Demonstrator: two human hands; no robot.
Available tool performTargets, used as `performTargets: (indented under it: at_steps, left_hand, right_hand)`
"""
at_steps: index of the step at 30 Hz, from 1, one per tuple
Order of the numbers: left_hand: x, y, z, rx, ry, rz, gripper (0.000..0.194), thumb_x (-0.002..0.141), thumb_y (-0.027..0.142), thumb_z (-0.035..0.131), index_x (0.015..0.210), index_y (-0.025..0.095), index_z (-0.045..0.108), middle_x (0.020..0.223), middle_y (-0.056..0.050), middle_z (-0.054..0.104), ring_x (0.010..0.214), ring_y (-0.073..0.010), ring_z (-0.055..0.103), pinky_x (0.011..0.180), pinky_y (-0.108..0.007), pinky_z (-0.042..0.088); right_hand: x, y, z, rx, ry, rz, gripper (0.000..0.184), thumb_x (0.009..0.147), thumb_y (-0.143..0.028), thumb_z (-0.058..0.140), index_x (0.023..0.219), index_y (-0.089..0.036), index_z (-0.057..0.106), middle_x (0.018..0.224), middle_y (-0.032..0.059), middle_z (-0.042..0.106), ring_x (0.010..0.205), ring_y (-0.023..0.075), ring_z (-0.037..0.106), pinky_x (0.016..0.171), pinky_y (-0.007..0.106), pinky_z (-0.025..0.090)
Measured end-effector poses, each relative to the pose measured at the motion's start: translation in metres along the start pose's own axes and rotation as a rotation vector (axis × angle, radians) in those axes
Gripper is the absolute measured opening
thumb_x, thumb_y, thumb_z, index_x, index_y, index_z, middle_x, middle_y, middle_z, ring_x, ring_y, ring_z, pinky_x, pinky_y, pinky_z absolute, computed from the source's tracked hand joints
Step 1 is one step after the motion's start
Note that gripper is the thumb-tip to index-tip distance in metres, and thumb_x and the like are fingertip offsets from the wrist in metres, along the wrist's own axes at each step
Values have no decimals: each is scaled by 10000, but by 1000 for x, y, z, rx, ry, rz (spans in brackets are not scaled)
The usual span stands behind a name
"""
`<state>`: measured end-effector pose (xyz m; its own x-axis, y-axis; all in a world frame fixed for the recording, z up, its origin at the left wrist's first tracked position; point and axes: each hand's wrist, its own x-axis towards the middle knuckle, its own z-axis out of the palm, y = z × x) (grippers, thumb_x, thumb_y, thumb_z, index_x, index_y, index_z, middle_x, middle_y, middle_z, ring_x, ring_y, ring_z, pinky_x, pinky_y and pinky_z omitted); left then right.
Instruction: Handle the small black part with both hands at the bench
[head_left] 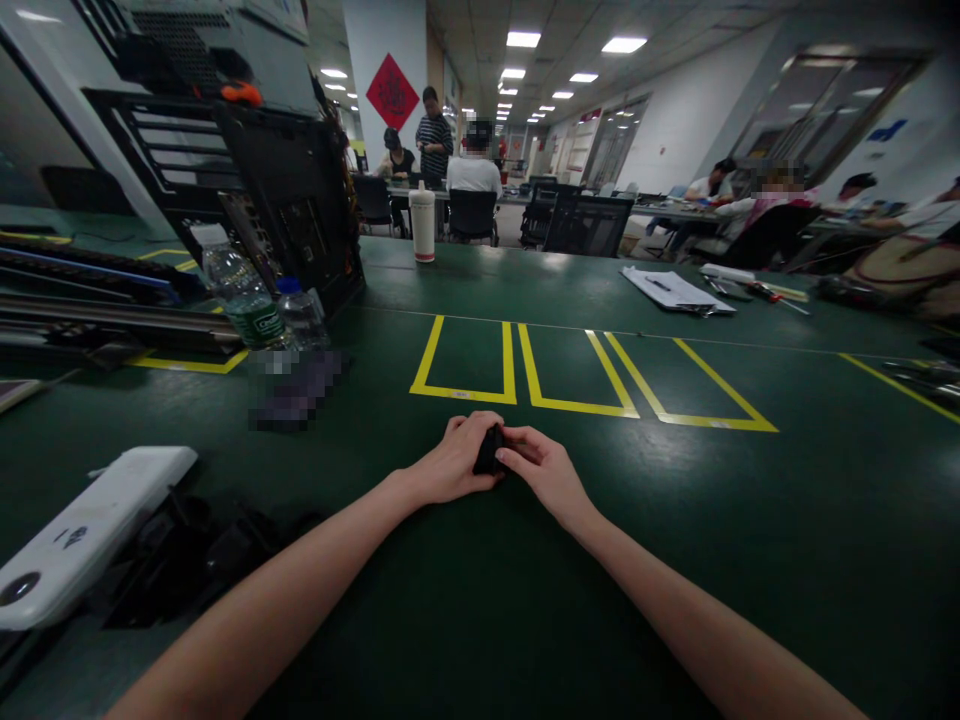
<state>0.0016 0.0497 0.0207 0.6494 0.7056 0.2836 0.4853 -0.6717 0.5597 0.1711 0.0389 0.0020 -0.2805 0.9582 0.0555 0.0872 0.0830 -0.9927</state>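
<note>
Between my hands is a small black object point(490, 450), mostly covered by fingers, so its kind does not show. My left hand point(459, 462) wraps round it from the left, closed on it. From the right, my right hand point(544, 470) pinches its side with thumb and forefinger. Both hands are low over the green tabletop point(480, 600), just in front of the yellow tape outlines point(472, 392). I cannot tell whether the object touches the table.
To the left are a white device point(97, 530), tangled black gear point(195, 560), a water bottle point(244, 295), a blue-capped bottle point(304, 315) and an open computer case point(289, 200). A white tumbler point(423, 225) and clipboard point(675, 290) stand farther back. Several people sit beyond.
</note>
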Motion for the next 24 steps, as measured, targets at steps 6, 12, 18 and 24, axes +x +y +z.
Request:
performTargets:
  at_steps: [6, 12, 18, 24]
  left_hand:
    - [0, -4, 1, -12, -2, -8, 536, 708, 222, 619, 1144, 225, 308, 1117, -67, 452, 1049, -235, 449, 948, -429, 275]
    - [0, -3, -2, -38, -10, -23, 534, 709, 226, 619, 1142, 216, 306, 1107, -71, 438, 1022, -234, 444, 923, -420, 308]
    - [-2, 5, -11, -52, -53, -7, 489, 736, 209, 591, 1139, 208, 314, 1119, -76, 431, 1037, -227, 435, 936, -408, 299]
    - [0, 2, -8, -56, -45, -25, 510, 722, 205, 604, 1137, 221, 307, 1119, -70, 431, 1035, -233, 435, 921, -412, 311]
  right_hand:
    - [0, -2, -2, 11, -40, 13, 211, 732, -240, 580, 939, -217, 549, 966, 7, 593, 932, 171, 572, 832, 345, 463]
    - [-2, 4, -2, 21, -35, 26, 282, 722, -221, 594, 991, -220, 511, 1029, 20, 570, 975, 178, 555, 875, 375, 436]
    - [-3, 0, -4, 22, -100, 18, 231, 745, -248, 575, 964, -227, 506, 1006, 14, 567, 962, 184, 561, 839, 372, 465]
    - [-2, 0, -3, 29, -86, 5, 207, 746, -236, 571, 942, -227, 503, 1004, 9, 554, 974, 181, 550, 826, 352, 475]
